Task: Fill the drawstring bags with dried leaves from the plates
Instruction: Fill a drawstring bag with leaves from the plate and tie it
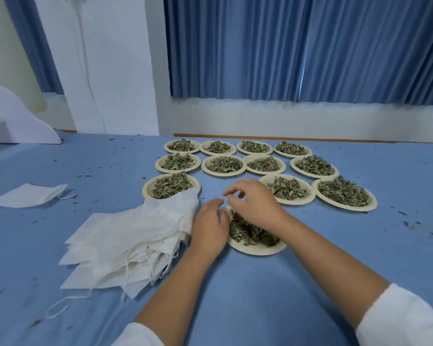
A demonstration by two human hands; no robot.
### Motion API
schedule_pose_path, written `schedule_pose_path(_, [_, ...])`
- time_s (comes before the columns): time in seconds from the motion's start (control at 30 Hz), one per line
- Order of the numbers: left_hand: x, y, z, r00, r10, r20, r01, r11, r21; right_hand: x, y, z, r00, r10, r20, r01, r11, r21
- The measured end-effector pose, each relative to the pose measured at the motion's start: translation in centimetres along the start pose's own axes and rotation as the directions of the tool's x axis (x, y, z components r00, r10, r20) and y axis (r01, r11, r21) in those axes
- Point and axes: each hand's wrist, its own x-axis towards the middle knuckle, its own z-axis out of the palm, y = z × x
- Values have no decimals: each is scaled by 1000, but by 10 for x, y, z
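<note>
- Steady the near plate with the left hand, laid flat and loose on its rim, gripping nothing.
- Scoop leaves gently with the right hand, fingers curled above them; contents impossible to tell.
- Open a bag from the pile just left first.
- Leave farther plates undisturbed.

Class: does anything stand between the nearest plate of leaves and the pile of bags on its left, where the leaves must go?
Nothing visible blocks the way. The pile of bags lies right beside the nearest plate; only the person's own left hand lies in between, at the plate's left rim.
</note>
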Motion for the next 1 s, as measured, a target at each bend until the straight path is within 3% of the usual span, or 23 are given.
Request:
schedule_pose_path(0.13, [2,-1,-2,999,-50,4,50,998,-28,48,-32,20,951,154,268,-140,988,-70])
schedule_pose_path(0.23, [2,-2,-2,997,-78,18,79,997,-25,67,-43,33,904,264,337,-249,965,-89])
schedule_pose_path(0.33, [4,-3,-3,992,-124,14,125,991,-55,75,-45,40,890,287,356,-328,943,62])
schedule_pose_path(0.47, [7,-3,-5,988,-150,45,153,984,-94,79,-44,40,914,283,292,-391,806,444])
schedule_pose_path(0.6, [7,-3,-5,977,-205,57,210,973,-101,86,-40,29,933,301,195,-339,564,753])
schedule_pose_path(0.77, [10,-5,-3,979,-203,17,203,965,-164,91,-31,17,911,412,-7,-240,543,805])
schedule_pose_path(0.87, [13,-5,-5,978,-208,-6,197,936,-292,91,-27,13,916,401,-1,-216,497,840])
schedule_pose_path(0.93, [14,-2,-8,977,-206,-52,162,879,-448,90,-28,13,929,369,28,-208,459,864])
schedule_pose_path(1.0, [15,2,-12,974,-212,-83,108,749,-654,91,-31,15,943,331,43,-196,444,874])
